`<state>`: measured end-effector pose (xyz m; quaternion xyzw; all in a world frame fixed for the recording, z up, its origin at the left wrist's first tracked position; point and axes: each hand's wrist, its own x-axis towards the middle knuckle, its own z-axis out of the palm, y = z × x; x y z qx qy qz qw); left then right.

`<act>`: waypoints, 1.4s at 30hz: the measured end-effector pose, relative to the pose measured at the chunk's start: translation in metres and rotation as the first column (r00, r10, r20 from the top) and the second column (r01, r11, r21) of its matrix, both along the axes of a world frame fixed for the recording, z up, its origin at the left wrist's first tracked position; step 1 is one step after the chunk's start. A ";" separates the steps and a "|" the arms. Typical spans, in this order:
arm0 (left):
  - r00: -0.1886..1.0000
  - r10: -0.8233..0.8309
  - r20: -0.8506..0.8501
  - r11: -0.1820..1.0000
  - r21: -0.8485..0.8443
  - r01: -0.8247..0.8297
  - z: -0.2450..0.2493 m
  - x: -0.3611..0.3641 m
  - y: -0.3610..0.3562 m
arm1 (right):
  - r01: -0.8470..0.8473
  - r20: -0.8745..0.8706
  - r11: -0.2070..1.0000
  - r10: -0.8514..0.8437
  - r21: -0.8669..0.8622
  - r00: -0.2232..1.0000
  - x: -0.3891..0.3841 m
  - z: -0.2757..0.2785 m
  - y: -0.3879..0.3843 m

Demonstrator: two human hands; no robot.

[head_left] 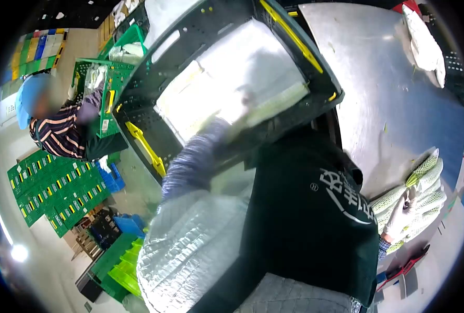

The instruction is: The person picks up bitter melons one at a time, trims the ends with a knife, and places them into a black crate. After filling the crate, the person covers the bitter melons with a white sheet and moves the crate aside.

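My left hand (pixel 233 110), in a white glove, is inside a large dark crate (pixel 161 86) with yellow handles. It is over the white sheeting or wrapped packs (pixel 242 57) lining the crate's bottom; motion and glare smear its fingers. Off to the right, my right hand (pixel 398 215), also in a pale glove, is closed on a bundle of long produce in white-green mesh sleeves (pixel 425 201). What kind of produce is inside the mesh cannot be made out. The bundle is by the edge of a metal table (pixel 383 99).
A white packet (pixel 424 47) is at the table's far end. Left of me, a person in a blue cap (pixel 59 122) reaches into a green crate (pixel 109 96). Stacked green crates (pixel 57 188), blue crates (pixel 130 224) and a bright green crate (pixel 127 268) are on the floor.
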<state>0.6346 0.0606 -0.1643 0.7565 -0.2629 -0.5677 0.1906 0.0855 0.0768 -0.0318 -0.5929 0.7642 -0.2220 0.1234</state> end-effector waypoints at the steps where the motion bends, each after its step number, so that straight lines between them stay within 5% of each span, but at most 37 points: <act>1: 0.969 -0.212 0.125 0.971 -0.084 0.224 -0.027 -0.009 -0.006 | -0.032 -0.091 0.999 0.035 0.039 0.995 -0.005 -0.002 -0.002; 3: 0.728 -0.479 0.490 0.773 -0.158 0.615 -0.081 -0.028 -0.016 | -0.081 -0.075 0.995 0.086 0.066 0.993 0.001 -0.004 -0.011; 4: 0.694 -0.532 0.485 0.780 -0.039 0.625 -0.041 -0.041 -0.027 | -0.114 -0.004 0.993 0.114 -0.035 0.993 0.010 -0.008 -0.015; 7: 0.779 -0.526 0.341 0.790 -0.143 0.596 -0.140 -0.046 -0.023 | -0.123 -0.159 0.992 0.119 -0.018 0.980 0.008 -0.014 -0.016; 10: 0.768 -0.593 0.243 0.794 0.014 0.608 -0.133 -0.045 -0.039 | -0.170 -0.172 0.985 0.164 -0.024 0.971 0.007 -0.022 -0.010; 12: 0.778 -0.606 0.165 0.790 0.005 0.614 -0.123 -0.045 -0.046 | -0.092 0.044 0.993 0.095 -0.067 0.994 0.004 -0.045 -0.001; 15: 0.747 -0.644 0.166 0.763 0.065 0.643 -0.146 -0.038 -0.046 | -0.090 0.060 0.993 0.095 -0.070 0.994 0.006 -0.050 0.004; 18: 0.816 -0.522 0.248 0.834 -0.053 0.549 -0.103 -0.026 -0.036 | -0.080 0.068 0.994 0.085 -0.081 0.994 0.006 -0.054 0.010; 19: 0.851 -0.489 0.193 0.871 0.060 0.487 -0.026 -0.030 -0.039 | -0.079 0.070 0.994 0.084 -0.081 0.994 0.005 -0.054 0.012; 22: 0.962 -0.213 -0.171 0.939 -0.308 0.154 -0.107 0.021 -0.018 | -0.077 0.067 0.993 0.083 -0.088 0.994 0.000 -0.053 0.015; 25: 0.851 0.210 -0.481 0.903 -0.238 -0.357 -0.086 0.065 -0.002 | -0.125 0.053 0.986 0.132 -0.113 0.990 0.003 -0.051 0.007; 27: 0.697 0.241 -0.676 0.794 -0.276 -0.542 -0.045 0.085 0.000 | -0.183 0.126 0.970 0.204 -0.159 0.971 0.015 -0.046 -0.010; 28: 0.577 0.159 -0.801 0.758 -0.275 -0.591 0.016 0.079 -0.003 | -0.211 0.161 0.960 0.241 -0.183 0.957 0.021 -0.044 -0.018; 31: 0.473 -0.174 -0.864 0.679 -0.453 -0.577 0.111 0.052 -0.010 | -0.314 0.280 0.921 0.372 -0.232 0.885 0.058 -0.026 -0.058; 34: 0.532 -0.306 -0.789 0.551 -0.603 -0.577 0.125 0.032 -0.013 | -0.473 0.278 0.839 0.538 -0.270 0.795 0.114 0.011 -0.096; 37: 0.658 -0.190 -0.728 0.594 -0.619 -0.514 0.143 0.003 -0.017 | -0.568 0.367 0.705 0.708 -0.425 0.603 0.181 0.049 -0.115; 39: 0.782 -0.207 -0.588 0.584 -0.715 -0.384 0.162 -0.021 -0.017 | -0.661 0.143 0.617 0.768 -0.428 0.624 0.216 0.088 -0.120; 42: 0.840 -0.313 -0.443 0.636 -0.755 -0.161 0.160 -0.033 -0.017 | -0.686 0.130 0.507 0.842 -0.522 0.523 0.261 0.124 -0.119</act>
